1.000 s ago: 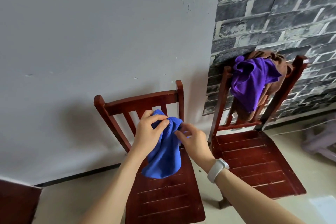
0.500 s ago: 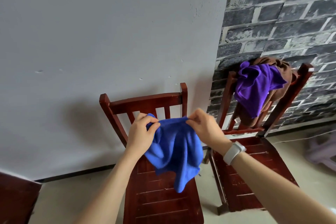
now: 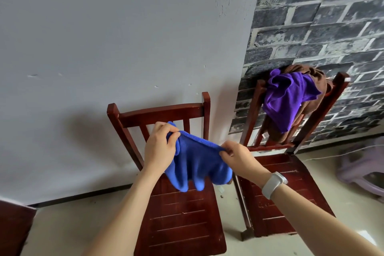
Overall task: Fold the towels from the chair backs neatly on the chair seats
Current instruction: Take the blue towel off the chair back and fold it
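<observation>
I hold a blue towel (image 3: 197,164) in the air above the seat of the left red-brown wooden chair (image 3: 182,220). My left hand (image 3: 161,147) pinches its upper left edge. My right hand (image 3: 236,158) pinches the upper edge further right. The hem is stretched between them and the rest hangs down bunched. On the back of the right wooden chair (image 3: 276,199) hang a purple towel (image 3: 286,97) and, under it, a brown towel (image 3: 311,75).
A grey wall stands behind the left chair and dark brick-pattern wallpaper (image 3: 332,27) behind the right one. A pale purple plastic stool (image 3: 363,164) sits on the floor at the far right. A dark red piece of furniture (image 3: 12,226) is at the lower left corner.
My hands have moved apart, spreading the bunched blue towel's top edge between them. The right hand took a new pinch on the edge. The view shifted slightly upward.
</observation>
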